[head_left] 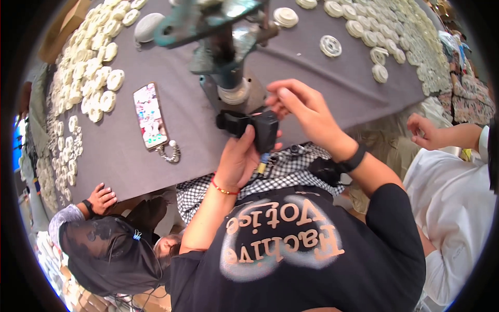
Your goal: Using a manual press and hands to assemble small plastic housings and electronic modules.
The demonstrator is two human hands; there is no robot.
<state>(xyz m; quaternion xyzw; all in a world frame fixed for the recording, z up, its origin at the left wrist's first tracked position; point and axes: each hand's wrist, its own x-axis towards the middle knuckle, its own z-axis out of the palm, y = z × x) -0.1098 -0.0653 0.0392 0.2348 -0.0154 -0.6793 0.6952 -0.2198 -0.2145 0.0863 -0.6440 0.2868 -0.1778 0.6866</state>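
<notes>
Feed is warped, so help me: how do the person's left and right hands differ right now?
The left hand grips a black device; the right hand hovers over it with fingers curled, holding nothing visible. The left wrist wears a red bracelet, the right a black band. Both are bare.

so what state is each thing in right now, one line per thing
small black box-shaped device: held up off the table
left hand: gripping the device from below
right hand: fingers curled just above the device
smartphone: flat on grey table, screen lit
white ring-shaped parts: loose in piles
</notes>
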